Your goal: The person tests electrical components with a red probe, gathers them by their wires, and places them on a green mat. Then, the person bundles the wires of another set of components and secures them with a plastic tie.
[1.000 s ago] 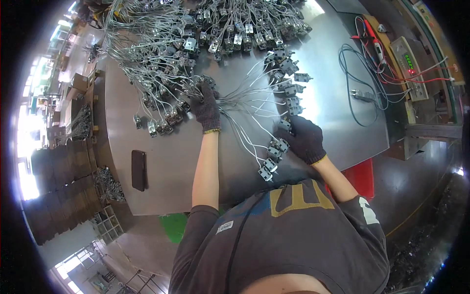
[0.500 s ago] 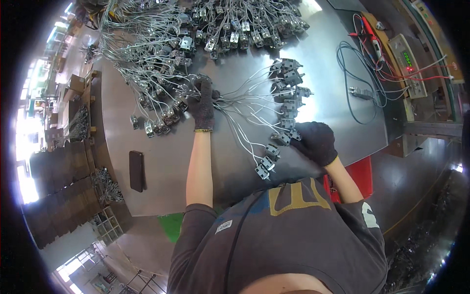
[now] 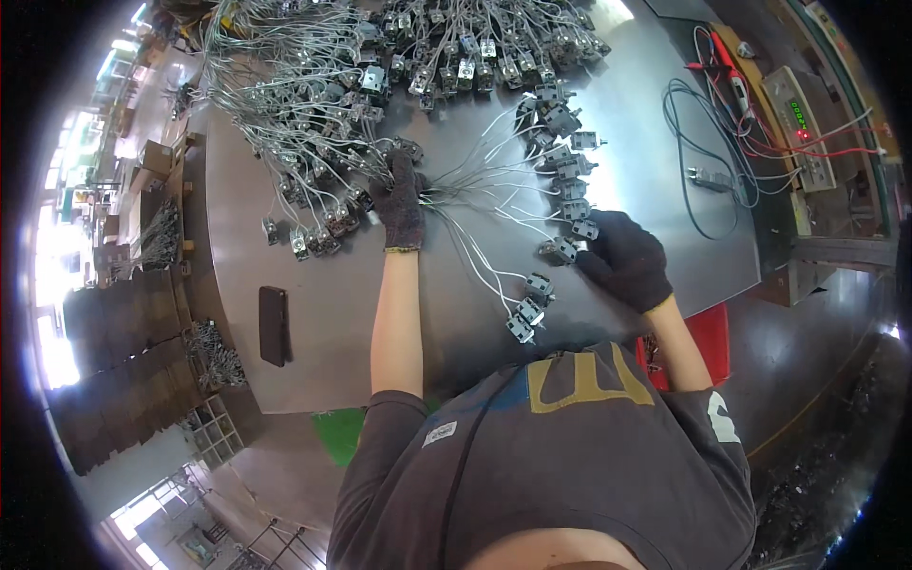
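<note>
My left hand [image 3: 401,204], in a dark knitted glove, is closed round a bundle of thin silver-white wires [image 3: 446,197] above the metal table. From it the wires fan out rightward to several small dark grey block-shaped components [image 3: 573,166] with short shafts. My right hand [image 3: 627,261], gloved too, has its fingers curled at the lower end of that row, round a wired block [image 3: 584,230]; its fingertips are partly hidden. Another block [image 3: 558,251] lies just beside the thumb. Nearer my body, a few more wired blocks [image 3: 524,321] rest in a small group.
A large heap of wired components [image 3: 465,52] covers the table's far side and runs down its left. A dark phone [image 3: 273,326] lies at left. On the right are a coiled grey cable [image 3: 679,161], red probes [image 3: 730,66] and a meter [image 3: 798,123]. A red bin [image 3: 708,347] stands below the edge.
My right hand has moved slightly away from my body, and the blocks at its fingers have shifted the same way, closer to the row. My left hand keeps its grip on the wires.
</note>
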